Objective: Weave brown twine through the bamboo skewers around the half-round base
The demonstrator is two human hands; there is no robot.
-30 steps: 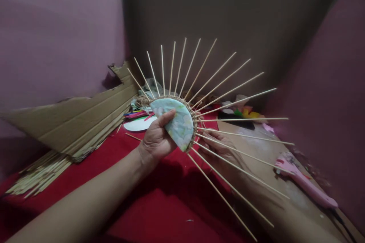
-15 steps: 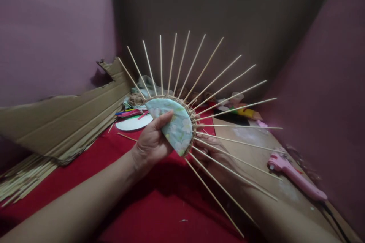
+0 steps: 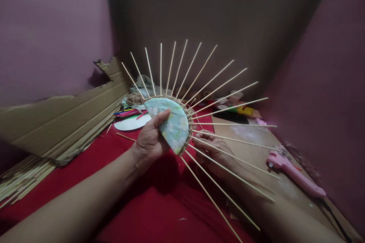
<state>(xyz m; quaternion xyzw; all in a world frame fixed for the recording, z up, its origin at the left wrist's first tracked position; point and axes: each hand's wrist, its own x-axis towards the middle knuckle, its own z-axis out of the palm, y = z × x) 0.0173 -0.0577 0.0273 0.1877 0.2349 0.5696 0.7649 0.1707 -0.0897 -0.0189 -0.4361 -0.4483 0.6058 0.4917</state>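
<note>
My left hand (image 3: 152, 133) is closed on a half-round base (image 3: 181, 123) covered in pale blue flowered fabric, its thumb pressed flat on the front. Twine (image 3: 190, 121) is woven along the curved edge of this base. Several thin wooden sticks (image 3: 214, 79) fan out from that edge like rays. Behind the lower right sticks is my right hand (image 3: 211, 146), its fingertips pinched together close to the woven edge. A thin loose strand of twine runs down to those fingers, which the sticks partly cover.
A pink glue gun (image 3: 296, 174) lies on the brown board at right, its cord trailing forward. Cardboard (image 3: 71, 121) and a bundle of sticks (image 3: 25, 182) line the left side. A white oval piece (image 3: 129, 123) and twine coils (image 3: 135, 99) lie behind, over red cloth (image 3: 159, 212).
The fan of sticks has shifted slightly, its upper tips now lower. My right hand has come up to the woven edge, its fingers drawn together in a pinch.
</note>
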